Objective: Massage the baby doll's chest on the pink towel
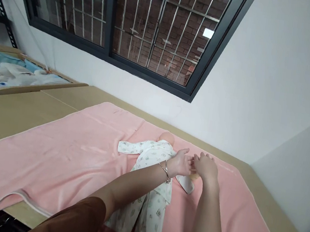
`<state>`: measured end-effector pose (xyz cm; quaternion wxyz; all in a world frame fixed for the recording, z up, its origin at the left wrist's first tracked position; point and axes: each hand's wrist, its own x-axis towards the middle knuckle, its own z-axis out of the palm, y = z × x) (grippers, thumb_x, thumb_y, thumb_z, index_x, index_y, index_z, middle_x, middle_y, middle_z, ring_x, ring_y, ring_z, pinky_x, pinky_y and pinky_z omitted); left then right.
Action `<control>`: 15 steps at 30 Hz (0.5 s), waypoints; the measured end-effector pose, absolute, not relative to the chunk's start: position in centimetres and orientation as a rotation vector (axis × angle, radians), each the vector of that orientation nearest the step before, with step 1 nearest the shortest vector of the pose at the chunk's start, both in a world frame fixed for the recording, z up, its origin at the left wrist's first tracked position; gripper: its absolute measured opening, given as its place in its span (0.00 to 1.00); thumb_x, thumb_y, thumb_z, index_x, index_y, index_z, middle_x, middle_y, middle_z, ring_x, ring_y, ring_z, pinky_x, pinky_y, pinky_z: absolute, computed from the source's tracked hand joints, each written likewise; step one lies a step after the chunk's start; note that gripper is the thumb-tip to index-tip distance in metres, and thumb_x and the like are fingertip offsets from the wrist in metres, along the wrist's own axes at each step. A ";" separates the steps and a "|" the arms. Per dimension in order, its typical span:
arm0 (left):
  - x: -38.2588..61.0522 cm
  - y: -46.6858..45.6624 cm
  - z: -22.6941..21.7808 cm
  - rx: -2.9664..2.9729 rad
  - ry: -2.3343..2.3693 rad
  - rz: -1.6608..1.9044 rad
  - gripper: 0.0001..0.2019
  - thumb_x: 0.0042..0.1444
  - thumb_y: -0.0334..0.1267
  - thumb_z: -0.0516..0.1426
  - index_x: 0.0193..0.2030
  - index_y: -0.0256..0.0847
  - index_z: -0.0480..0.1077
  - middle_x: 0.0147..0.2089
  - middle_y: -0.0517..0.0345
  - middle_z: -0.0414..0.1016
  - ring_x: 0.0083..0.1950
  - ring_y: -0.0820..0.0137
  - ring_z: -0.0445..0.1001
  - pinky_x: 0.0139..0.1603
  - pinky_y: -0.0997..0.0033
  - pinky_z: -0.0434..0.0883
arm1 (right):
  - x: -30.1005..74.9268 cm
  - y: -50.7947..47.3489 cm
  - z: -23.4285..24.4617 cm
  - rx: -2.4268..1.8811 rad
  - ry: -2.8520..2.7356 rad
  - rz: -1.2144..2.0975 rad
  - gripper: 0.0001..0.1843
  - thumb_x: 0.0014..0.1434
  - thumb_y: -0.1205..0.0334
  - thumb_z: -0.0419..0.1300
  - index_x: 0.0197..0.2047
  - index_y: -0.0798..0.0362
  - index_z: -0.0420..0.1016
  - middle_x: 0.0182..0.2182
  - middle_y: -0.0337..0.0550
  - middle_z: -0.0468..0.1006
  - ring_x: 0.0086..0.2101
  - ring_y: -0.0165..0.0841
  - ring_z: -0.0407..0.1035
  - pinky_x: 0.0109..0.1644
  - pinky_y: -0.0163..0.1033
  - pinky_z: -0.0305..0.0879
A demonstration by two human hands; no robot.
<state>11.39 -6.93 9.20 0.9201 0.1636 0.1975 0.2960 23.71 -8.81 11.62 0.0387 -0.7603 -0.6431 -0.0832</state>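
A baby doll (167, 137) lies on its back on a pink blanket (84, 137), dressed in a white printed top (150, 156) and matching trousers (153, 221). One sleeve (130, 147) stretches out to the left; the other sleeve (186, 184) angles down to the right. My left hand (182, 163) reaches across the doll's chest, palm partly up and fingers extended. Close to its fingertips is my right hand (206, 167), fingers loosely bent and apart. Neither hand shows anything held. A small tan patch (194, 176) peeks out below the hands, too covered to name.
The blanket covers a tan table (61, 97) against a white wall (260, 87). A wooden-edged bin (34, 88) with pale and blue cloths stands at the far left. Above is a barred window (154, 25). Dark items show below the table's front left edge.
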 end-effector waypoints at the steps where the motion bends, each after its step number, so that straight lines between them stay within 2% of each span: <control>1: 11.0 -7.3 9.1 0.360 0.451 0.563 0.23 0.66 0.49 0.44 0.53 0.32 0.66 0.47 0.37 0.75 0.43 0.56 0.77 0.46 0.55 0.72 | 23.6 -8.7 11.7 -2.361 -1.932 -0.235 0.24 0.68 0.57 0.41 0.49 0.60 0.74 0.48 0.61 0.78 0.55 0.49 0.68 0.58 0.51 0.59; 3: 9.9 -8.2 9.1 0.404 0.520 0.493 0.22 0.64 0.46 0.47 0.54 0.29 0.66 0.49 0.34 0.74 0.46 0.54 0.77 0.48 0.55 0.71 | 23.2 -8.5 11.7 -2.433 -1.824 -0.190 0.25 0.68 0.56 0.40 0.51 0.60 0.74 0.49 0.61 0.76 0.53 0.49 0.69 0.54 0.50 0.63; 6: 7.4 -10.0 9.7 0.437 0.530 0.500 0.23 0.61 0.43 0.50 0.56 0.26 0.66 0.53 0.31 0.73 0.51 0.54 0.77 0.50 0.57 0.71 | 22.9 -8.3 11.5 -2.479 -1.704 -0.169 0.27 0.68 0.57 0.40 0.52 0.62 0.74 0.56 0.65 0.72 0.56 0.50 0.68 0.54 0.50 0.64; 12: 0.8 -15.3 13.0 0.362 0.497 0.637 0.23 0.63 0.42 0.48 0.59 0.28 0.66 0.60 0.33 0.71 0.59 0.56 0.74 0.54 0.60 0.72 | 22.5 -9.2 10.9 -2.437 -1.628 -0.069 0.27 0.67 0.58 0.41 0.60 0.59 0.70 0.65 0.64 0.61 0.57 0.48 0.68 0.56 0.51 0.64; 15: -3.2 -18.5 14.6 0.341 0.446 0.694 0.23 0.63 0.41 0.48 0.60 0.30 0.65 0.62 0.35 0.70 0.61 0.57 0.73 0.56 0.60 0.72 | 21.9 -10.5 10.0 -2.330 -1.667 -0.033 0.30 0.65 0.58 0.48 0.68 0.58 0.61 0.70 0.64 0.49 0.67 0.49 0.55 0.62 0.50 0.60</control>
